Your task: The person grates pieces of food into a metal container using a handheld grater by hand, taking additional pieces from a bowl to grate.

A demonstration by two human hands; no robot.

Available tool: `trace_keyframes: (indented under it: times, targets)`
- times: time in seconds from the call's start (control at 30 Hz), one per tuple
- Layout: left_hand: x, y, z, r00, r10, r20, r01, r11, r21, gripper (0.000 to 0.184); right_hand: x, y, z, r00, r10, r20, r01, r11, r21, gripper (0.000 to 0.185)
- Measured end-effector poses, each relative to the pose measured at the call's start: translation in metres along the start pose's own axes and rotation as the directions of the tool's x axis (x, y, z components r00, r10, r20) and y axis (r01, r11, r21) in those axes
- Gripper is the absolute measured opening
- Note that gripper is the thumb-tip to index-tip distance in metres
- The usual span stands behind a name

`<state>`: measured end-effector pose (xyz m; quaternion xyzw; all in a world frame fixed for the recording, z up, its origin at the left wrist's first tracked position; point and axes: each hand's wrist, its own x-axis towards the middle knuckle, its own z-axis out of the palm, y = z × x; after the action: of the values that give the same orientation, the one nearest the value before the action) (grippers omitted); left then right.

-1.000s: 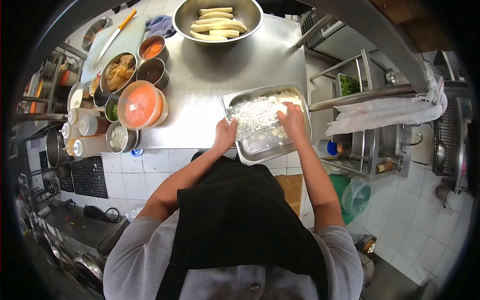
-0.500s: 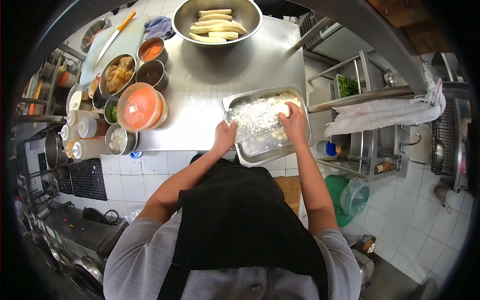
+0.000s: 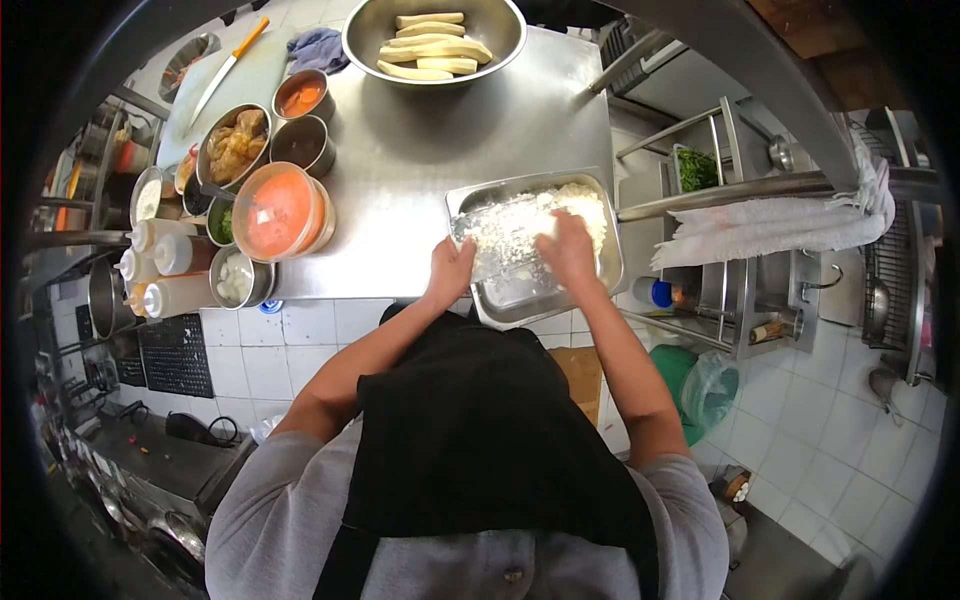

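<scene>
A rectangular metal pan [image 3: 530, 304] sits at the front right corner of the steel table, its near end reaching past the edge. White crumbled food [image 3: 510, 232] is spread inside, thicker toward the far right. My left hand [image 3: 452, 268] is closed on the pan's left rim, thumb over the edge. Over the crumbs, inside the pan, my right hand [image 3: 570, 252] is smeared by motion; its fingers point up and left, and whether they hold anything is not visible.
Peeled plantains lie in a steel bowl [image 3: 358, 52] at the back. Food containers, including a lidded orange tub [image 3: 285, 212], and squeeze bottles [image 3: 178, 297] crowd the left. A knife [image 3: 228, 75] rests on a cutting board. A rail with a white towel [image 3: 770, 220] runs along the right.
My right hand has moved left and slightly down within the pan. The white lump in its fingers earlier no longer shows. My left hand has stayed on the rim.
</scene>
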<state>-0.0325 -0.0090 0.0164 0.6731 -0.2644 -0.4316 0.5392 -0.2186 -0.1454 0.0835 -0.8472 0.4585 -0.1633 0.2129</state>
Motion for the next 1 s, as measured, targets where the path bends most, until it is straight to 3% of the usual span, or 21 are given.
trace_keyframes:
  times: [0.03, 0.07, 0.1, 0.17, 0.2, 0.23, 0.33, 0.43, 0.5, 0.57, 0.63, 0.67, 0.7, 0.77, 0.83, 0.9, 0.93, 0.97, 1.0]
  targets:
    - [0.000, 0.004, 0.002, 1.000, 0.005, -0.006, -0.005, 1.000, -0.006, 0.032, 0.010, 0.014, -0.005, 0.995, 0.038, -0.088, -0.042, 0.998, -0.045, 0.049]
    - [-0.001, 0.007, 0.002, 0.996, 0.078, -0.041, -0.076, 0.996, 0.040, 0.032, 0.014, 0.026, -0.006, 0.986, 0.137, -0.093, -0.148, 0.982, -0.115, 0.051]
    - [-0.003, 0.010, 0.001, 0.987, 0.149, -0.066, -0.143, 0.986, 0.090, 0.033, 0.013, 0.018, -0.001, 0.987, 0.134, -0.092, -0.144, 0.983, -0.113, 0.051]
    - [-0.002, 0.011, 0.001, 0.997, 0.073, -0.028, -0.072, 0.997, 0.027, 0.032, -0.002, -0.012, 0.010, 0.996, 0.077, -0.036, -0.071, 0.984, 0.164, 0.048]
    - [-0.003, 0.012, 0.002, 1.000, -0.002, 0.006, 0.003, 1.000, -0.028, 0.031, -0.013, -0.027, 0.021, 0.992, -0.129, -0.015, 0.130, 0.985, 0.117, 0.048]
    - [-0.005, 0.016, 0.001, 1.000, -0.004, 0.008, 0.004, 1.000, -0.024, 0.031, -0.020, -0.060, 0.014, 0.990, -0.091, 0.103, 0.080, 0.991, 0.108, 0.050]
    - [-0.013, 0.034, 0.001, 0.985, 0.167, -0.050, -0.167, 0.986, 0.005, 0.029, -0.005, -0.027, 0.009, 0.999, -0.024, 0.034, 0.020, 0.992, 0.121, 0.047]
    - [-0.011, 0.026, 0.000, 0.998, 0.067, -0.019, -0.067, 0.998, 0.002, 0.029, 0.015, 0.006, -0.007, 0.983, 0.183, -0.014, -0.183, 0.982, -0.042, 0.051]
    - [-0.006, 0.022, -0.003, 0.998, 0.057, -0.003, -0.057, 0.997, 0.047, 0.029, 0.004, -0.006, 0.018, 0.994, 0.019, -0.107, -0.011, 0.997, 0.074, 0.048]
    - [-0.007, 0.019, 0.001, 0.999, 0.036, 0.022, -0.038, 0.995, 0.091, 0.029, -0.021, -0.062, 0.020, 0.990, -0.116, 0.076, 0.108, 0.989, 0.102, 0.050]
    - [-0.009, 0.017, 0.000, 0.996, 0.087, -0.005, -0.088, 0.996, -0.024, 0.029, -0.021, -0.059, 0.018, 0.984, -0.117, 0.132, 0.102, 0.988, 0.116, 0.052]
    - [-0.009, 0.016, 0.005, 0.979, 0.194, -0.067, -0.196, 0.980, -0.024, 0.028, -0.013, -0.035, 0.015, 0.997, -0.031, 0.078, 0.023, 0.995, 0.095, 0.052]
    - [-0.008, 0.009, 0.004, 0.979, 0.190, -0.074, -0.192, 0.981, -0.027, 0.028, -0.003, -0.011, 0.008, 0.998, 0.051, 0.025, -0.052, 0.996, 0.075, 0.052]
    - [-0.004, 0.000, 0.001, 0.999, -0.012, 0.044, 0.012, 1.000, -0.008, 0.027, 0.017, 0.013, -0.013, 0.976, 0.217, 0.000, -0.216, 0.971, -0.104, 0.051]
    - [-0.005, 0.010, 0.001, 0.999, 0.031, 0.009, -0.031, 0.999, 0.013, 0.028, 0.010, 0.000, 0.000, 0.994, 0.105, -0.019, -0.104, 0.994, 0.029, 0.051]
    - [-0.007, 0.010, 0.006, 0.998, 0.058, -0.016, -0.057, 0.998, 0.034, 0.028, -0.014, -0.042, 0.020, 0.991, -0.122, 0.053, 0.118, 0.991, 0.064, 0.051]
    - [-0.006, 0.005, 0.008, 0.984, 0.172, -0.042, -0.173, 0.985, -0.004, 0.029, -0.020, -0.072, 0.011, 0.979, -0.092, 0.179, 0.070, 0.989, 0.128, 0.050]
    - [-0.005, 0.002, 0.006, 0.955, 0.286, -0.072, -0.289, 0.957, -0.034, 0.030, -0.016, -0.065, 0.012, 0.979, -0.094, 0.181, 0.070, 0.988, 0.135, 0.050]
    - [-0.009, 0.009, 0.004, 0.981, 0.190, -0.042, -0.192, 0.980, -0.047, 0.030, -0.010, -0.046, 0.012, 0.989, -0.008, 0.148, -0.016, 0.987, 0.160, 0.050]
